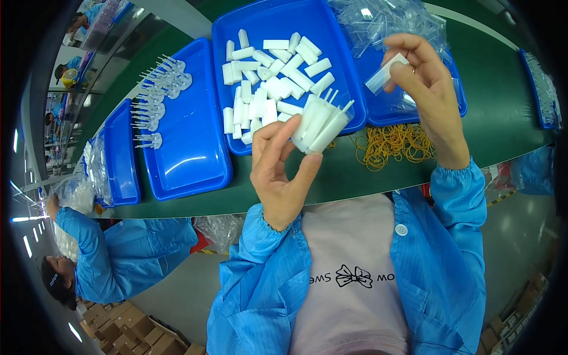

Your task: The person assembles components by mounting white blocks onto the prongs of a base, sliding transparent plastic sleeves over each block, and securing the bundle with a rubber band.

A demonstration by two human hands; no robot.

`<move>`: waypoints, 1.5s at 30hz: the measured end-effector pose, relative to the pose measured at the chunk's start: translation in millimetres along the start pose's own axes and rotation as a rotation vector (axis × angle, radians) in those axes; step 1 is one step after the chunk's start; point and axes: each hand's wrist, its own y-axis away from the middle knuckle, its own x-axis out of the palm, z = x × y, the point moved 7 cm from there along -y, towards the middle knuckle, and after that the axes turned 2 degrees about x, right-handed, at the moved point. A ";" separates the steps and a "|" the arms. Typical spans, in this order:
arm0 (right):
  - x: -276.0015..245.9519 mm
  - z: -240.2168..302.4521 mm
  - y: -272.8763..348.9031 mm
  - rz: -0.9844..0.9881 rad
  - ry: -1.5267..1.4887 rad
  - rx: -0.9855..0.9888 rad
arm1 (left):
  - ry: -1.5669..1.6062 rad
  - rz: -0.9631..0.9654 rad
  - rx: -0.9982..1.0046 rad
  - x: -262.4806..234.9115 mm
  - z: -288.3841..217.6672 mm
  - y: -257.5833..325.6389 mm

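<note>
At frame centre, a bundle of white plastic pieces (pixel 319 121) is gripped by the closed fingers of the left hand (pixel 281 171), over the blue tray (pixel 278 21) of loose white pieces. Upper right, one clear sleeve (pixel 386 74) is pinched by the right hand (pixel 426 83) (yellow rubber bands (pixel 390 145) lie below).

Five blue trays (pixel 195 165) stood on the green belt (pixel 497 100): a narrow one at the far left, two large ones, one under the clear bags (pixel 396 23), and one at the right edge. About forty white caps (pixel 266 89) lay loose in the middle tray, though they overlapped and I could not count them exactly. The bundle (pixel 319 121) held perhaps eight pieces. Roughly twelve clear pronged parts (pixel 157 92) lay in the second tray. One heap of yellow rubber bands (pixel 390 145) was there.
</note>
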 end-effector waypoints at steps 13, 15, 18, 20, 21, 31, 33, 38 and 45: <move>34.1 13.3 3.0 0.032 0.052 -0.064 | -0.238 -0.005 0.138 2.0 -17.8 6.3; 33.1 13.1 2.6 0.008 0.058 -0.068 | -0.261 -0.008 0.163 3.0 -20.1 6.9; 29.2 11.9 2.3 -0.010 0.031 -0.057 | -0.313 0.026 0.183 3.0 -22.1 9.5; 30.9 12.4 0.5 -0.004 0.051 -0.063 | -0.344 0.064 0.182 5.0 -22.7 8.8; 32.2 12.2 0.8 0.000 0.073 -0.063 | -0.337 0.064 0.177 5.0 -22.9 8.6; 27.8 10.6 -0.8 0.014 0.046 -0.006 | -0.268 0.004 0.187 8.2 -26.1 5.7; 35.3 6.9 1.9 0.061 0.064 0.011 | -0.284 0.004 0.187 8.2 -26.7 5.4; 36.7 7.5 2.3 0.023 0.030 -0.017 | -0.319 0.001 0.206 9.3 -30.8 4.5; 39.8 8.4 1.0 0.021 0.052 -0.055 | -0.354 0.068 0.191 11.9 -35.8 3.7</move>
